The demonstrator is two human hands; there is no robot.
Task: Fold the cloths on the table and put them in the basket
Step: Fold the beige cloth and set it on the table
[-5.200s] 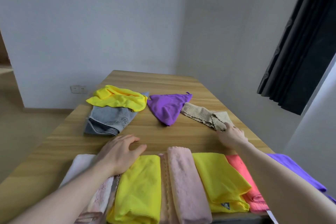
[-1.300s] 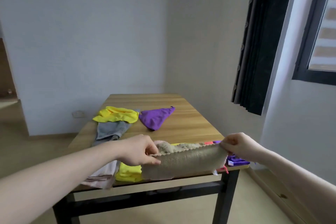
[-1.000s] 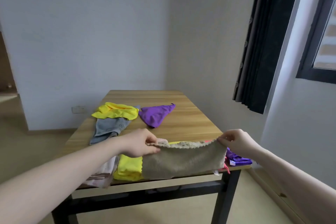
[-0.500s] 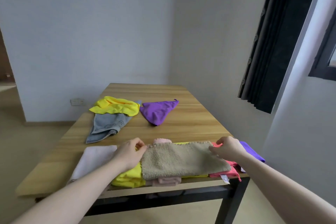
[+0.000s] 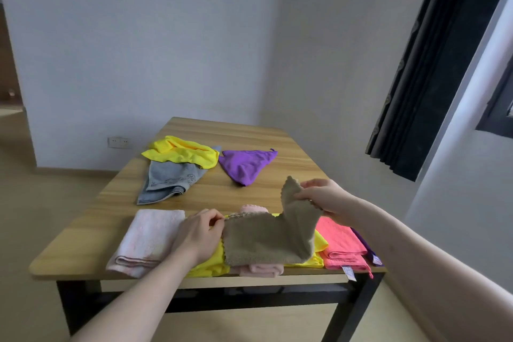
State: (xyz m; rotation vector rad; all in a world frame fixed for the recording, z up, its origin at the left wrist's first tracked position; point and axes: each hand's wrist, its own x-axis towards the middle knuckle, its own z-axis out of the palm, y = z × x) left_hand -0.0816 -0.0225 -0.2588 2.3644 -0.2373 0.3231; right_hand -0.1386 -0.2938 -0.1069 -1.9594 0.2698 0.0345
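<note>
L hand (image 5: pixel 201 233): pins beige cloth's (image 5: pixel 263 241) left end, fingers curled on its edge.
R hand (image 5: pixel 322 198): pinches right end, lifted.
Cloth: atop folded stack, table's (image 5: pixel 249 136) near edge.
Risk: fold lands crooked; stack may slide off the edge.
Basket: not seen.

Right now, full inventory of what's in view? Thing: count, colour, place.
Tan cloth: 1, tan, over the folded row at the near edge, right end lifted.
Folded cloths: pale pink, yellow, pink, second yellow, coral, purple, in a row at the near edge.
Unfolded cloths: 3, yellow, grey, purple, mid-table.
Table: 1, wood top, black frame.
Wall socket: 1, white, far wall.
Curtain: 1, black, right.
Basket: not in view.
Left hand: pinches the tan cloth's left edge.
Right hand: holds its lifted right end.
</note>
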